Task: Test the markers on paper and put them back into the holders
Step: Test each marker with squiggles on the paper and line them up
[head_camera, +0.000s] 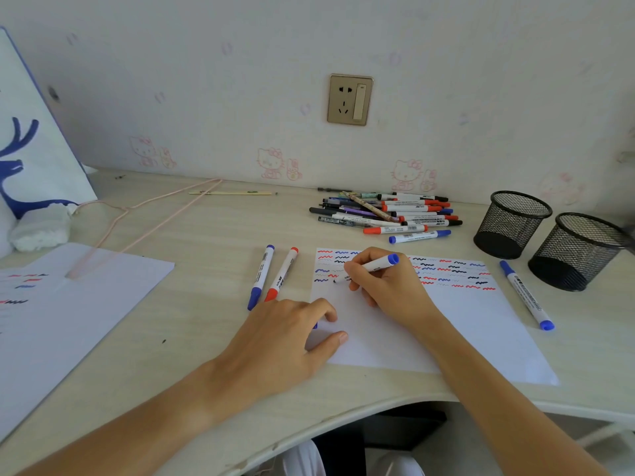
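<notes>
My right hand (385, 286) grips an uncapped blue marker (379, 265), its tip down on the white test paper (464, 324) among rows of red, blue and black squiggles. My left hand (295, 338) rests on the paper's left edge with fingers curled; a bit of blue, apparently the marker's cap (315, 325), shows under them. A blue marker (261, 276) and a red marker (282, 274) lie left of the paper. Another blue marker (526, 294) lies at its right. Two empty black mesh holders (512, 223) (577, 252) stand at the right.
A pile of several markers and pens (388, 213) lies behind the paper near the wall. A second scribbled sheet (68, 304) lies at the left with a pink wire hanger (137, 218) over it. A white bag with a blue deer (31, 149) stands far left.
</notes>
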